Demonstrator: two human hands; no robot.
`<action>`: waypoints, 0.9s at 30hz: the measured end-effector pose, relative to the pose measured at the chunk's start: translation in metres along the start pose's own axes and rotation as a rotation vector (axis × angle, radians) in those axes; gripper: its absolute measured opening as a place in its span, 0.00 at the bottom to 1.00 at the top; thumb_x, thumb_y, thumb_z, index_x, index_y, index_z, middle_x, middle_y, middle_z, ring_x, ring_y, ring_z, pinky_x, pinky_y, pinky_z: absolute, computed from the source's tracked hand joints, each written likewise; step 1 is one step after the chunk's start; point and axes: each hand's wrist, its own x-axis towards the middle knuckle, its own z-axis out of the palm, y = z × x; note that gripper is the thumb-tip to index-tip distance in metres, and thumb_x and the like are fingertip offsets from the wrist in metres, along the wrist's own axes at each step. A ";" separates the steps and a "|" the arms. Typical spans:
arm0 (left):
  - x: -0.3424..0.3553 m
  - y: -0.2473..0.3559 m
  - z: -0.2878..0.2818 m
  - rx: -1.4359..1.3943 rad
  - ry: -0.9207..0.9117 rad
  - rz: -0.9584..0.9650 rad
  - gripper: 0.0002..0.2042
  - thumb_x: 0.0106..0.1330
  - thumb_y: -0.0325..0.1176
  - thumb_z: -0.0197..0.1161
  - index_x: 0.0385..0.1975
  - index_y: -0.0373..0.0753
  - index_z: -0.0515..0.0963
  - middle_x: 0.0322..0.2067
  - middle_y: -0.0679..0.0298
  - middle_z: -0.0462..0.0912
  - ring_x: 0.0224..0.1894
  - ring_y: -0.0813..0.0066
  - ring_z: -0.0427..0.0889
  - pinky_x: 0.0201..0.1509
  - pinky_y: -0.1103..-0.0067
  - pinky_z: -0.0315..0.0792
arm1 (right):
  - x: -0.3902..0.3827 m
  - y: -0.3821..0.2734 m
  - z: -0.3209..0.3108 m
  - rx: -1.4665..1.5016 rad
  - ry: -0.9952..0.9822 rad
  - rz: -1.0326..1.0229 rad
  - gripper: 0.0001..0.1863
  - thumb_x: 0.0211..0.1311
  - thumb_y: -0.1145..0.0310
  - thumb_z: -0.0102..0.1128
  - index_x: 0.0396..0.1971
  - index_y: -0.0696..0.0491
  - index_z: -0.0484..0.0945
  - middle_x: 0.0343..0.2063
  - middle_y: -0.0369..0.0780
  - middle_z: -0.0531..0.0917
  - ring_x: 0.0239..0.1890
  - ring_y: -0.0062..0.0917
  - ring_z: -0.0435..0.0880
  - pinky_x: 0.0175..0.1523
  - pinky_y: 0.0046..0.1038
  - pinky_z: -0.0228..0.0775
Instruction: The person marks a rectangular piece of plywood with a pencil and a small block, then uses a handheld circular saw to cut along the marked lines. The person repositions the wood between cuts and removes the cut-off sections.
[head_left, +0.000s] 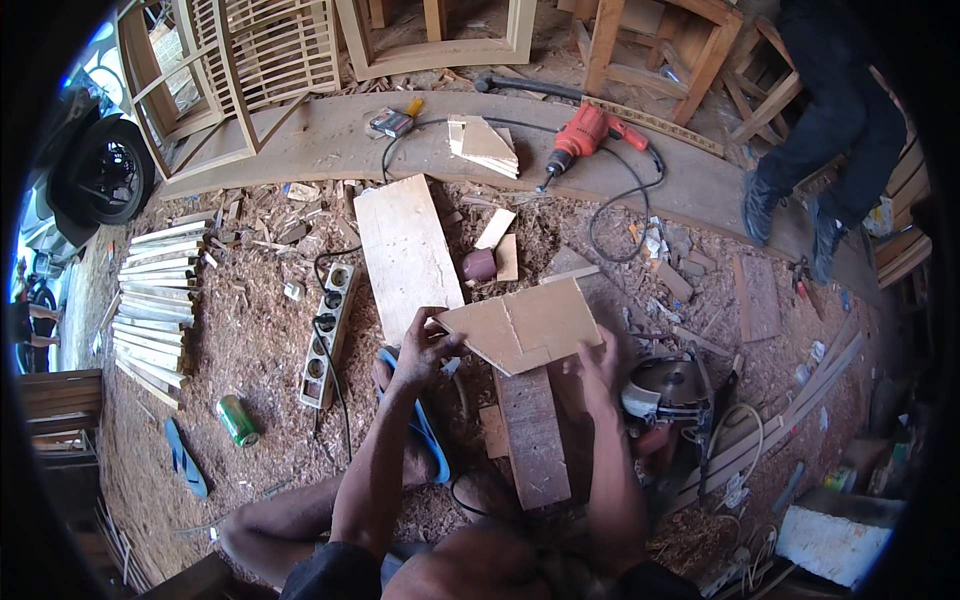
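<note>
Between my two hands is a flat, light-brown wooden panel (pixel 555 315), its left end cut at a slant and a rough line running across its face. My left hand (pixel 425 345) grips the panel's left corner, thumb and fingers closed on it. At the lower right edge, my right hand (pixel 602 362) holds it with the fingers partly hidden behind. Below the panel lies a narrow wooden plank (pixel 537 450) reaching toward my lap. A wide pale board (pixel 405 250) lies just beyond my left hand. A circular saw (pixel 665 385) with its blade showing rests right of my right hand.
A red drill (pixel 585 135) and a stack of cut pieces (pixel 485 145) lie on a long plank ahead. A power strip (pixel 328 335), a green can (pixel 237 420) and a row of sticks (pixel 158 305) are at left. Another person's legs (pixel 830 140) stand far right.
</note>
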 end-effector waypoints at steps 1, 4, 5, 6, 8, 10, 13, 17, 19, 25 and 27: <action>-0.001 0.000 0.000 0.031 0.003 0.010 0.23 0.67 0.25 0.65 0.58 0.35 0.64 0.44 0.51 0.81 0.38 0.66 0.86 0.42 0.73 0.82 | 0.000 0.000 0.000 0.010 0.019 0.021 0.26 0.71 0.72 0.56 0.65 0.48 0.58 0.42 0.41 0.79 0.28 0.22 0.81 0.32 0.27 0.79; -0.001 -0.001 0.001 0.102 0.015 0.022 0.23 0.69 0.26 0.63 0.60 0.36 0.63 0.43 0.51 0.81 0.39 0.65 0.86 0.42 0.73 0.82 | -0.002 0.000 0.000 -0.038 0.028 0.001 0.26 0.71 0.72 0.56 0.65 0.49 0.58 0.43 0.42 0.79 0.27 0.22 0.81 0.31 0.26 0.77; -0.001 -0.002 0.002 0.124 0.019 0.022 0.23 0.69 0.26 0.63 0.61 0.36 0.62 0.43 0.51 0.81 0.38 0.65 0.86 0.42 0.73 0.82 | -0.002 0.000 0.000 -0.047 0.028 -0.013 0.26 0.71 0.72 0.56 0.65 0.50 0.58 0.42 0.42 0.79 0.27 0.22 0.80 0.31 0.26 0.77; -0.001 -0.002 0.002 0.141 0.024 0.003 0.23 0.70 0.27 0.62 0.61 0.36 0.62 0.43 0.51 0.81 0.38 0.65 0.86 0.42 0.73 0.82 | -0.003 0.000 0.001 -0.056 0.027 -0.027 0.26 0.71 0.72 0.56 0.65 0.51 0.58 0.42 0.42 0.80 0.27 0.22 0.80 0.31 0.25 0.77; 0.001 -0.004 0.001 0.028 0.024 -0.021 0.22 0.71 0.28 0.62 0.61 0.35 0.61 0.42 0.51 0.81 0.38 0.64 0.86 0.42 0.73 0.82 | -0.005 0.001 0.002 -0.083 0.034 -0.062 0.26 0.71 0.73 0.56 0.65 0.52 0.59 0.42 0.43 0.80 0.27 0.22 0.80 0.31 0.25 0.77; 0.003 -0.006 0.001 -0.003 0.039 -0.038 0.21 0.71 0.29 0.61 0.59 0.35 0.61 0.41 0.52 0.80 0.38 0.64 0.85 0.42 0.72 0.82 | -0.006 0.004 0.005 -0.117 0.046 -0.099 0.25 0.71 0.73 0.56 0.64 0.52 0.60 0.42 0.43 0.80 0.27 0.22 0.80 0.31 0.25 0.77; 0.006 -0.011 0.004 0.048 0.084 -0.025 0.19 0.72 0.29 0.60 0.57 0.35 0.61 0.40 0.51 0.80 0.40 0.64 0.84 0.42 0.72 0.81 | -0.006 0.005 0.006 -0.088 0.062 -0.080 0.24 0.71 0.73 0.56 0.64 0.53 0.61 0.40 0.43 0.81 0.26 0.22 0.80 0.30 0.25 0.76; 0.009 -0.022 0.009 0.035 0.129 0.030 0.18 0.71 0.27 0.60 0.56 0.35 0.62 0.39 0.51 0.80 0.40 0.67 0.83 0.42 0.73 0.80 | -0.005 0.000 0.009 -0.122 0.053 -0.128 0.24 0.72 0.70 0.55 0.64 0.54 0.61 0.39 0.42 0.81 0.25 0.22 0.80 0.29 0.25 0.77; 0.009 -0.027 0.010 0.037 0.143 0.067 0.19 0.71 0.27 0.60 0.56 0.35 0.62 0.39 0.51 0.80 0.39 0.68 0.82 0.41 0.73 0.79 | -0.007 -0.003 0.010 -0.105 0.081 -0.094 0.23 0.73 0.68 0.55 0.63 0.55 0.63 0.38 0.41 0.81 0.24 0.22 0.80 0.29 0.25 0.77; 0.010 -0.031 0.014 0.091 0.196 0.091 0.21 0.70 0.27 0.61 0.58 0.36 0.61 0.38 0.53 0.80 0.38 0.70 0.81 0.40 0.75 0.78 | -0.006 -0.003 0.012 -0.045 0.116 -0.049 0.20 0.72 0.66 0.55 0.60 0.57 0.67 0.33 0.40 0.81 0.24 0.21 0.80 0.28 0.25 0.76; 0.009 -0.029 0.018 0.115 0.239 0.027 0.23 0.69 0.28 0.62 0.59 0.36 0.59 0.38 0.53 0.80 0.37 0.70 0.81 0.40 0.75 0.78 | -0.004 -0.001 0.013 -0.061 0.136 -0.065 0.20 0.72 0.67 0.56 0.60 0.57 0.67 0.32 0.39 0.81 0.23 0.21 0.80 0.28 0.24 0.75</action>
